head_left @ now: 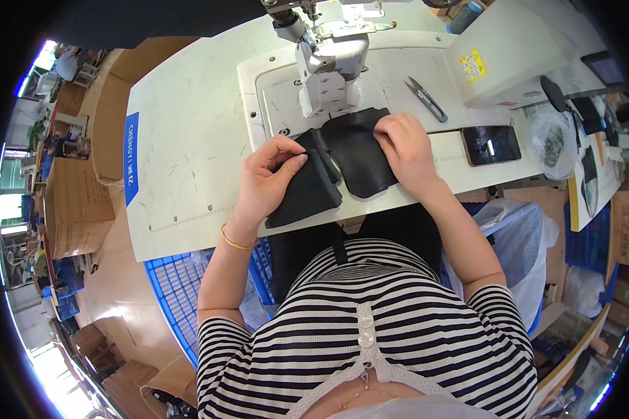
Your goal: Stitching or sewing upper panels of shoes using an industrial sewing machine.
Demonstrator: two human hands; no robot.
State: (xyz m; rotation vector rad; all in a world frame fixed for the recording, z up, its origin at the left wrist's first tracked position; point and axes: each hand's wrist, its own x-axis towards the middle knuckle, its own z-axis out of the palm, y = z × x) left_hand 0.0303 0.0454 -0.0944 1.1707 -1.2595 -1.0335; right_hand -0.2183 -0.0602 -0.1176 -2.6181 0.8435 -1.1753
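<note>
Head view: on the near side of the sewing machine (pixel 328 77), the left hand (pixel 269 178) pinches a black piece (pixel 307 192); the right hand (pixel 407 152) touches a black panel (pixel 358 157) beside it, whether pinching I cannot tell.

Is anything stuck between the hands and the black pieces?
No, nothing that I can see: the left hand touches the left piece, the right hand the right piece. The snips lie off to the side.
</note>
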